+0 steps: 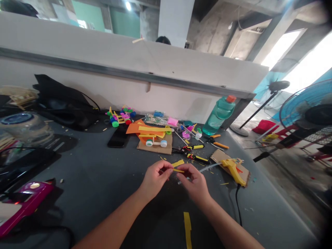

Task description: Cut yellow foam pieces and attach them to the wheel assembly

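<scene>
Both hands meet over the near middle of the dark table (98, 180); the left hand (155, 178) pinches one end of a thin yellow strip (178, 170) between thumb and fingertips, and the right hand (195, 183) grasps the other end, its fingers curled round it; whether the right hand also holds a small stick under the strip is too fine to tell. A second short yellow strip (177, 163) lies just beyond the fingers, and a longer yellow strip (187, 224) lies on the table near the person, between the forearms.

To my judgement the step in hand is fitting or folding a small cut piece of craft material; the next move would call for a steady pinch and a fine alignment of the ends, since the piece is slight and bends easily.

To the right, a yellow glue gun (232, 168) rests on a piece of cardboard (220, 156), its black cord running toward the near edge; beyond it stands a green bottle (219, 116) with an orange cap. Farther off lie orange card sheets (140, 129), a black phone (118, 137) and a small wheeled model (120, 116) with bright caps.

No brand, label or writing can be read anywhere; everything is too small or blurred.
</scene>
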The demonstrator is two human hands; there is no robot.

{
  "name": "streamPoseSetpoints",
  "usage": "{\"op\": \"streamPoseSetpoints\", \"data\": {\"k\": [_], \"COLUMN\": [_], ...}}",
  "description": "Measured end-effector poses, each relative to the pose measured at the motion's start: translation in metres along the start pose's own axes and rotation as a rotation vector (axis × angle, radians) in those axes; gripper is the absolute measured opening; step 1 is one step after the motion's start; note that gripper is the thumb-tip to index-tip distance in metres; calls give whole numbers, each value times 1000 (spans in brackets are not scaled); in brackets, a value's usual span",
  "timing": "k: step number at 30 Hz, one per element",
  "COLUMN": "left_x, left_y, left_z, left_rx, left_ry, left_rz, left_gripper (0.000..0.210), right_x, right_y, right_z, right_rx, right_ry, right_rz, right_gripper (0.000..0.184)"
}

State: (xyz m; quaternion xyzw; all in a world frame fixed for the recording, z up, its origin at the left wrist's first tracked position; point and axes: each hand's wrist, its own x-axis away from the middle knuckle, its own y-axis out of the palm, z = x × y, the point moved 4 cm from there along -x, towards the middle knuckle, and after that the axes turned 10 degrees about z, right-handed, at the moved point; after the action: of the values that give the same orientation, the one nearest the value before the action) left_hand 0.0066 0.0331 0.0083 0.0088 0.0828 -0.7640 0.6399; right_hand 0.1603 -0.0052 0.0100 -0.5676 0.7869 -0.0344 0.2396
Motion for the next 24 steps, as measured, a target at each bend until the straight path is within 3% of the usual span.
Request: {"op": "streamPoseSetpoints", "data": {"k": [10, 16, 24], "left_x": [2, 3, 3], "left_y": [3, 3, 3], "left_z": [3, -1, 1], "left_rx": [-8, 36, -56], "left_ry": [-23, -50, 61], "left_rz": [-3, -10, -41], "left_gripper": [16, 15, 16], "right_x": [0, 1, 1], "right_y": [-4, -4, -4], "right_z": [-11, -4, -3], "right_rx": [142, 99, 61], "right_ry": [-105, -37, -60], "right_rz": [17, 79, 73], "right_gripper": [9, 6, 6]}}
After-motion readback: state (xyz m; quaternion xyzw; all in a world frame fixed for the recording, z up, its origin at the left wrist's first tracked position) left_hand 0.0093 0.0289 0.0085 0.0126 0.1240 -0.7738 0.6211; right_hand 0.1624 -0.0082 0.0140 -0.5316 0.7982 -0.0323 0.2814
